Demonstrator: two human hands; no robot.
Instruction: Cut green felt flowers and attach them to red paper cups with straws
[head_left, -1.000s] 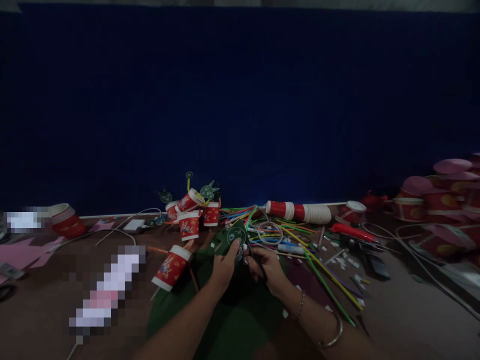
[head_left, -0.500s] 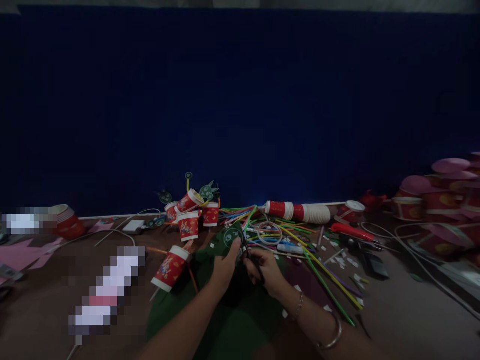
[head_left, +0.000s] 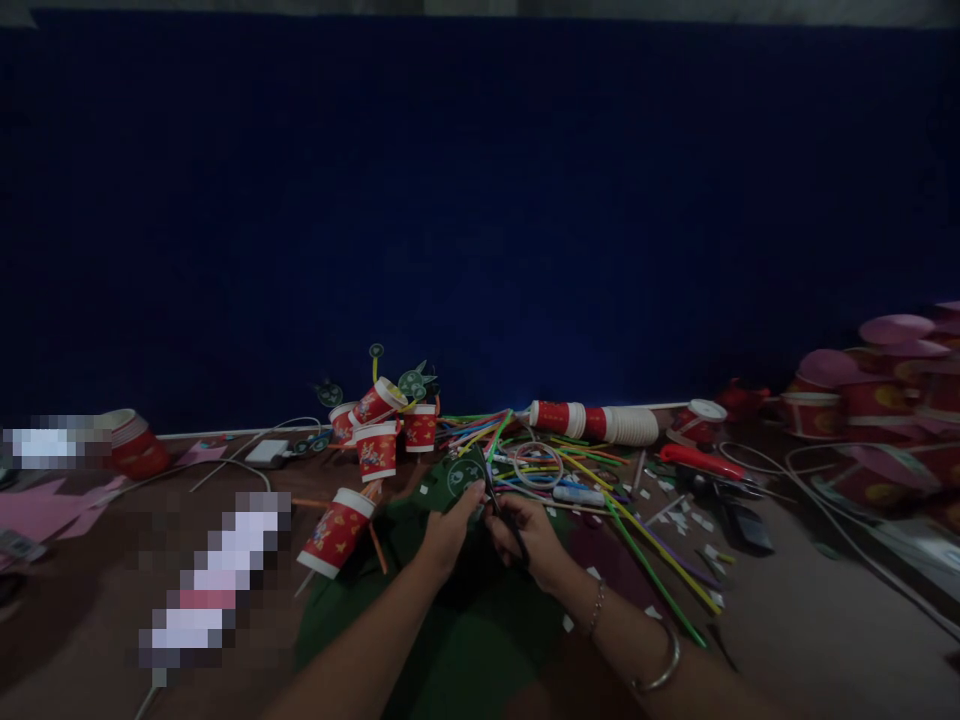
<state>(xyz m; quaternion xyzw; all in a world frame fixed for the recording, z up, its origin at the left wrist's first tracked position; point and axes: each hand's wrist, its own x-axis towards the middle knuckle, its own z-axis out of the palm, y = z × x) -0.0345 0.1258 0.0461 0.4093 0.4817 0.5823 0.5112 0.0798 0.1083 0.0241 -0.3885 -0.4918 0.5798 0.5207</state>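
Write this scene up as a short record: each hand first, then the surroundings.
Left hand: pinches dark green paper with a pale drawing
Right hand: holds dark scissors, blades by the paper's right edge
Ahead: colored sticks in a loose heap
Left side: red paper cups, some tilted
Right side: red-handled tool
Unclear: whether blades touch paper

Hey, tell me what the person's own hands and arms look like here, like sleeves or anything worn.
No sleeves or gloves show on either side. The left hand and its wrist have no visible jewellery. Above the right hand, a thin chain-like bracelet circles the wrist, and a smooth silver-coloured bangle sits farther up the forearm. Fine details are too dark to tell.
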